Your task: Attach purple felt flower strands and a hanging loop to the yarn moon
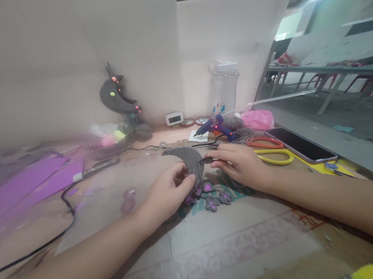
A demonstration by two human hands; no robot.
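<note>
A grey crescent moon (193, 159) of yarn or felt is held over the cardboard at the middle of the bench. My left hand (175, 188) grips its lower left edge between thumb and fingers. My right hand (236, 164) pinches a small dark grey piece (207, 160) against the moon's right side; its exact kind is hard to make out. Below the moon lie small grey yarn flowers (217, 200) with purple centres, on strands. A finished-looking dark crescent (114, 94) with coloured dots stands upright against the back panel.
Behind my hands sits a blue glue gun (216, 127) with a red light. To the right are scissors (274, 156) with yellow handles, a phone (300, 145) and a pink bag (257, 119). Purple sheets (47, 175), a black cable (65, 201), a small clock (174, 119) and a clear bottle (225, 86) surround the work.
</note>
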